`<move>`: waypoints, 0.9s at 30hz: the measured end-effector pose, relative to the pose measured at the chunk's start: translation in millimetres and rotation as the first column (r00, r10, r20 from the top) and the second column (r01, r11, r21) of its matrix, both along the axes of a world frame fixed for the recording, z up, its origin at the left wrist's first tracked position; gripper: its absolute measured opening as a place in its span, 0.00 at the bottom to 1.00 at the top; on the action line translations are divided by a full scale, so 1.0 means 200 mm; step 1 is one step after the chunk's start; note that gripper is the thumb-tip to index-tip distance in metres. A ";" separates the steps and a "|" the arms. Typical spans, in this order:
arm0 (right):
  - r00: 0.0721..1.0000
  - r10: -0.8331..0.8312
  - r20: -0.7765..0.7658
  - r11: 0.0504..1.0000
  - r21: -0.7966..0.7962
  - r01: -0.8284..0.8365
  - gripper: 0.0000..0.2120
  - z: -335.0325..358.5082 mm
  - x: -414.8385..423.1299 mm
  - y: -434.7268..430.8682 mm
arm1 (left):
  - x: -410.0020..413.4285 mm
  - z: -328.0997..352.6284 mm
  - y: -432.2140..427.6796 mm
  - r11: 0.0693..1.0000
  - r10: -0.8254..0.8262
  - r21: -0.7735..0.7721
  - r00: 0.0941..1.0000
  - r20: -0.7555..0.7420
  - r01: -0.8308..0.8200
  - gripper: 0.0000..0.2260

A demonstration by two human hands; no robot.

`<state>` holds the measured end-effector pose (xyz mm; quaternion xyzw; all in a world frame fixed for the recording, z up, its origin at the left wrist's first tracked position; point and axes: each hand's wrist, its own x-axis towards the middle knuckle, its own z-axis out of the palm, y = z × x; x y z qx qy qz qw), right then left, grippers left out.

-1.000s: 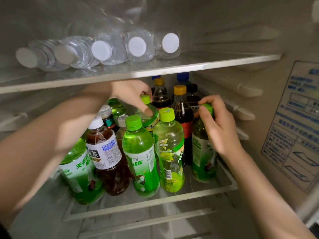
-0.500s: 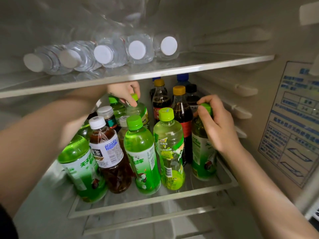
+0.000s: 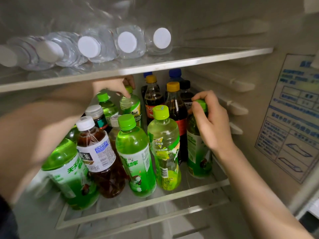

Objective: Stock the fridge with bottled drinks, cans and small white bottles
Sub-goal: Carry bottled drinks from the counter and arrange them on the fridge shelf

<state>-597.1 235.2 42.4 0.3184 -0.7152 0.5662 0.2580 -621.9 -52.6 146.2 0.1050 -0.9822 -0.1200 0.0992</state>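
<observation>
Inside the fridge, the middle glass shelf [image 3: 172, 190] carries several upright bottles of green tea, dark tea and cola. My left hand [image 3: 112, 87] reaches deep under the upper shelf and grips the green cap of a pale green tea bottle [image 3: 131, 107] in the back row. My right hand [image 3: 210, 121] curls round the neck and green cap of a dark green bottle [image 3: 198, 152] at the shelf's right end. Cola bottles [image 3: 153, 104] with yellow, black and blue caps stand behind, between my hands.
The upper shelf [image 3: 198, 57] holds several clear water bottles [image 3: 127, 44] lying on their sides, white caps facing out. Plastic rail ledges [image 3: 238, 109] stick out from the right wall. A blue printed label [image 3: 290, 118] covers the right side. My left forearm hides part of the left bottles.
My left hand has pushed the pale green tea bottle further back on the shelf, towards the colas. My right hand has kept its hold on the dark green bottle at the right end.
</observation>
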 end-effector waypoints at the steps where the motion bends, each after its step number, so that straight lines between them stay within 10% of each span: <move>1: 1.000 -0.005 0.000 1.000 0.000 0.005 0.04 0.00 0.00 0.00 | -0.01 0.00 0.01 1.000 -0.014 -0.005 1.000 0.027 0.014 0.18; 27: 1.000 -0.001 0.020 1.000 -0.019 0.001 0.03 0.01 0.02 0.00 | -0.07 0.01 0.00 0.952 -0.070 -0.283 0.981 0.182 0.120 0.22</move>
